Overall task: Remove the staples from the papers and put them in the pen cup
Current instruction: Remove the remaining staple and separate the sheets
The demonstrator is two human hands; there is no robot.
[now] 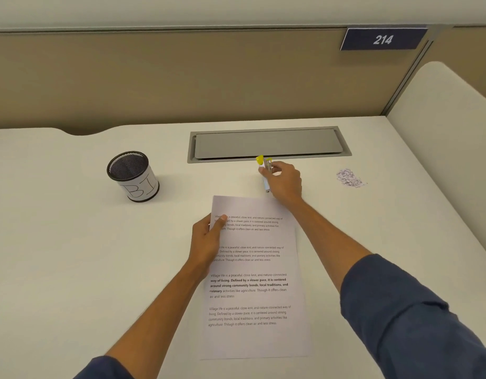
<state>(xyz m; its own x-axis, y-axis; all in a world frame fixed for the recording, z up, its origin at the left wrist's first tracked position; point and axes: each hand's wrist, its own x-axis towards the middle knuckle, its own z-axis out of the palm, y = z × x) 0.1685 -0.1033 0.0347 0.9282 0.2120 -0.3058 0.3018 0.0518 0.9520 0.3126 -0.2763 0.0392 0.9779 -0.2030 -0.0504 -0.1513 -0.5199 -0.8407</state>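
Note:
Printed papers (255,283) lie on the white desk in front of me. My left hand (207,242) grips their upper left edge, thumb on top of the sheet. Just beyond the papers' top edge, my right hand (284,180) closes around a slim staple remover (265,170) with a yellow tip that points away from me. A black mesh pen cup (132,175) with a white label marked "BI" stands upright at the left, well apart from both hands. No staple is visible on the papers.
A grey cable hatch (269,143) is set into the desk behind my right hand. A small pile of paper scraps (348,177) lies at the right. A beige partition with a "214" sign (382,39) closes the back.

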